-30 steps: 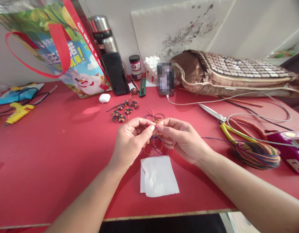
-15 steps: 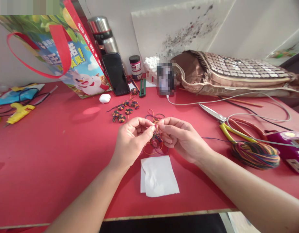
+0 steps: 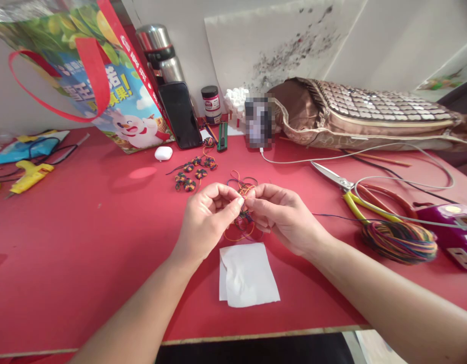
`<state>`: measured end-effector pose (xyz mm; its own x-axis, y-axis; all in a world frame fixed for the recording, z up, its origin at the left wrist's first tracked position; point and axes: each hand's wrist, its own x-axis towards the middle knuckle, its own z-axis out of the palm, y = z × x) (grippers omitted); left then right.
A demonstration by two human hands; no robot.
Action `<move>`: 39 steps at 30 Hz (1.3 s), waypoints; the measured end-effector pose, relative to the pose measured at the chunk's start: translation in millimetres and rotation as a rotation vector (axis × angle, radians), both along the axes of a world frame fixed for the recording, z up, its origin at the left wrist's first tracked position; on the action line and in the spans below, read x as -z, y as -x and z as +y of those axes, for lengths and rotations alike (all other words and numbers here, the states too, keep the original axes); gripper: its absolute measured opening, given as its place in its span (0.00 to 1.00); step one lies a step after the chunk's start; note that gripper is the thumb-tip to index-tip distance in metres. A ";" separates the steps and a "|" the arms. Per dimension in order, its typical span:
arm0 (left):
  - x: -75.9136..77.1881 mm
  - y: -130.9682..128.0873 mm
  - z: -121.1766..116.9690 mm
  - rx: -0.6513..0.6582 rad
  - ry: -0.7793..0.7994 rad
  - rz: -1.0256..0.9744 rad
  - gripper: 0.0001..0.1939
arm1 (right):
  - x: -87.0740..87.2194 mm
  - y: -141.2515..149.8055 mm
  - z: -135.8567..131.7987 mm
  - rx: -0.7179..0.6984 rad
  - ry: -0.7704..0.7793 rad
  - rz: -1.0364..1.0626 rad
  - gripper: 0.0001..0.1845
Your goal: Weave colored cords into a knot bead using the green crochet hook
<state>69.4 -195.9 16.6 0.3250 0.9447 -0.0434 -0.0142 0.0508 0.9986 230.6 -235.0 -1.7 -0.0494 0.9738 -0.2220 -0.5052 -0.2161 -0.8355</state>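
Note:
Thin multicoloured cord [image 3: 244,222] lies in loose loops on the red table, beneath and between my hands. My left hand [image 3: 212,215] pinches a bit of this cord between thumb and forefinger. Fingertip to fingertip with it, my right hand [image 3: 281,212] also pinches the cord; the exact spot held is mostly hidden by the fingers. Beyond the left hand sit several small knotted cord pieces [image 3: 189,184] in a cluster. A dark strand runs from the right hand toward a wound bundle of the same cord [image 3: 400,242] on the right.
A folded white tissue [image 3: 250,275] lies nearest me. Scissors [image 3: 341,182] with red and yellow handles rest on the right, near a purple power strip [image 3: 449,227]. Behind stand a phone [image 3: 180,116], a jar [image 3: 211,104] and a green cutter [image 3: 222,137]. A yellow glue gun [image 3: 30,176] is far left.
My right hand's fingers have closed in toward the left fingertips and curled slightly more. The left hand stays nearly in place, and the other things have not moved.

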 end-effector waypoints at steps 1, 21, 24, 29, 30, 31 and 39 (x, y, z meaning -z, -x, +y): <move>-0.1 -0.2 0.2 -0.003 -0.002 0.001 0.06 | 0.4 -0.1 -0.1 0.003 -0.005 -0.005 0.21; 5.6 1.6 7.0 0.013 0.165 -0.204 0.17 | 0.2 -1.2 3.2 0.059 0.089 0.126 0.19; 8.2 -0.7 5.5 0.030 0.114 -0.142 0.18 | -0.5 -1.2 4.0 0.087 0.136 0.212 0.19; 11.6 -3.9 2.3 0.003 0.078 -0.076 0.14 | -1.3 1.7 2.2 0.080 0.156 0.228 0.19; 12.0 -3.8 2.6 -0.007 0.070 -0.075 0.14 | -1.6 2.4 1.6 0.075 0.156 0.218 0.20; 12.4 -3.4 3.0 -0.015 0.068 -0.078 0.14 | -1.9 3.0 1.0 0.064 0.157 0.204 0.20; 8.3 1.3 5.6 0.083 0.125 -0.083 0.12 | -6.2 -3.1 -2.0 0.173 -0.080 -0.152 0.18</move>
